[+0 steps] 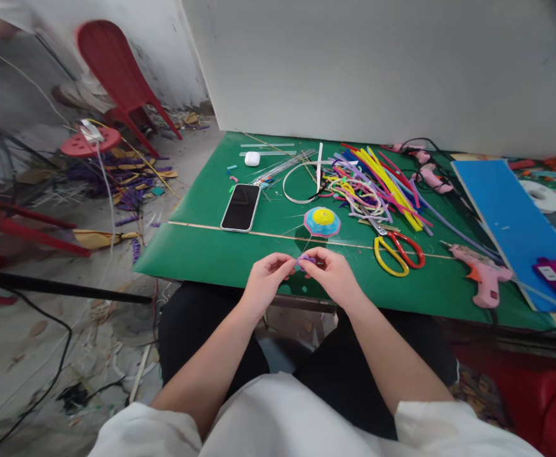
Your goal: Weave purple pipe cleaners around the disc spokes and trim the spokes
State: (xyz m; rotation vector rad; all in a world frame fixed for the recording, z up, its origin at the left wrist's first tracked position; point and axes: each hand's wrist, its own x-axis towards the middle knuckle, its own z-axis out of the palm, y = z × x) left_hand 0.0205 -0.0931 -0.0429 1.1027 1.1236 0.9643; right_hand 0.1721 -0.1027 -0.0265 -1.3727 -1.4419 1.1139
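Observation:
My left hand [272, 274] and my right hand [328, 271] meet at the front edge of the green table, fingertips pinched together. Between them is a small purple piece [305, 261], mostly covered by the fingers; its exact kind is hard to make out. A thin stick or wire rises from near the fingertips toward a small yellow and blue umbrella-shaped piece [323, 221] with a pink rim, just beyond my hands. To the right of it lie scissors [397, 251] with one yellow and one red handle.
On the green table [187, 254] are a phone [240, 207], a white earbud case [252, 158] and a heap of colourful pipe cleaners [377, 181]. Rightward lie a pink glue gun [485, 273] and a blue board [511, 222]. Red chairs [116, 63] stand at left on the littered floor.

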